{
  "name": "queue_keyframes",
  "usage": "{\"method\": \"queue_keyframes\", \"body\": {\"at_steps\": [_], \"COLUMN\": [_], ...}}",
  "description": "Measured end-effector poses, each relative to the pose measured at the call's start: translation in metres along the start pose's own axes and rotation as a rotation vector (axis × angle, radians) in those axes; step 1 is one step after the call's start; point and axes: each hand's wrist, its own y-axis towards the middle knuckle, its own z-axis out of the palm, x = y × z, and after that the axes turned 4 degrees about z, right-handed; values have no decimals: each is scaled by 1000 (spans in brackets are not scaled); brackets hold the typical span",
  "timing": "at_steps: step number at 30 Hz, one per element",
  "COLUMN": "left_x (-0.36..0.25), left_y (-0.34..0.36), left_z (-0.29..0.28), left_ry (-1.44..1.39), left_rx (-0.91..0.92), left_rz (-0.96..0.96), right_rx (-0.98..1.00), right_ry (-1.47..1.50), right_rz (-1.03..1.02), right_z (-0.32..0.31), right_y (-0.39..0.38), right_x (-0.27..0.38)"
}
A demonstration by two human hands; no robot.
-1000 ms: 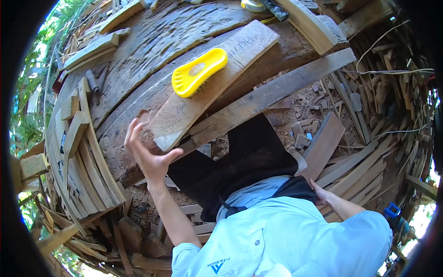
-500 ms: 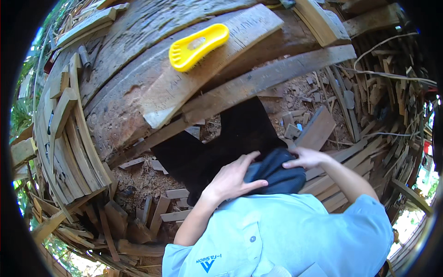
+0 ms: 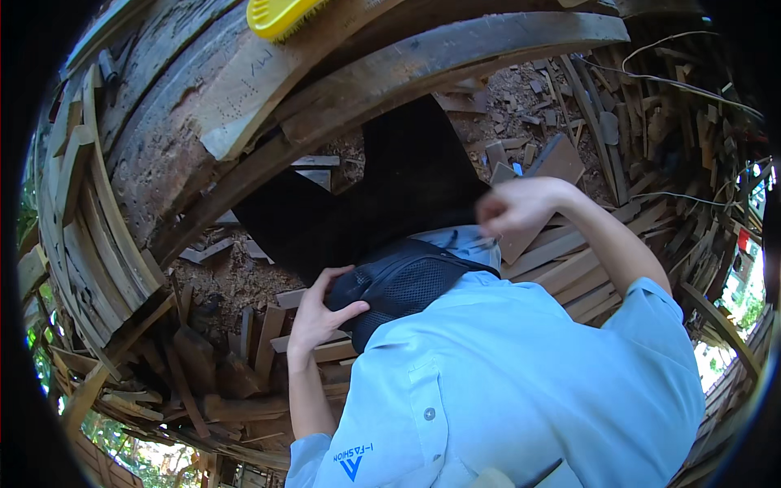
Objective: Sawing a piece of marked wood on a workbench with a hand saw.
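At my waist, my left hand (image 3: pixel 329 309) grips the left end of a black mesh pouch (image 3: pixel 407 285), with thumb and fingers round it. My right hand (image 3: pixel 508 207) is above the pouch's right end, its curled fingers smeared by motion; I cannot tell whether they hold anything. Black trousers (image 3: pixel 415 163) and a light blue shirt (image 3: pixel 529 366) show below me. A yellow brush (image 3: pixel 281 16), partly out of the top of the picture, lies on a marked plank (image 3: pixel 236 106) on the wooden bench.
A long curved-looking beam (image 3: pixel 455 57) edges the bench. Stacked boards (image 3: pixel 106 228) are at left, with more loose planks (image 3: pixel 578 276) at right. Wood scraps and chips (image 3: pixel 529 98) cover the ground. Wires (image 3: pixel 683 203) cross the right side.
My view has tilted down, so bench and brush sit higher. My left hand left the plank for the pouch. My right hand was on the pouch and has lifted up off it.
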Motion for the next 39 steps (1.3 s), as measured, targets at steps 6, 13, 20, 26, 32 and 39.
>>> {"method": "queue_keyframes", "body": {"at_steps": [6, 13, 20, 26, 32, 39], "left_x": [26, 58, 62, 26, -2, -21], "left_y": [-28, -58, -67, -54, -30, 3], "left_z": [-10, -5, -1, -22, -11, 13], "left_ry": [-56, -141, -168, 197, 519, 350], "left_rx": [-52, -124, -160, -64, -196, -101], "left_rz": [-28, -72, -154, -58, 282, 402], "right_rx": [384, 218, 4, -32, -6, -392], "right_ry": [328, 447, 406, 599, 646, 28], "right_rz": [90, 154, -97, 7, 67, -20], "right_z": [87, 125, 178, 175, 145, 130], "right_y": [-31, -18, -17, -25, -41, -43], "right_x": [-14, -69, -89, -73, -53, -5]}}
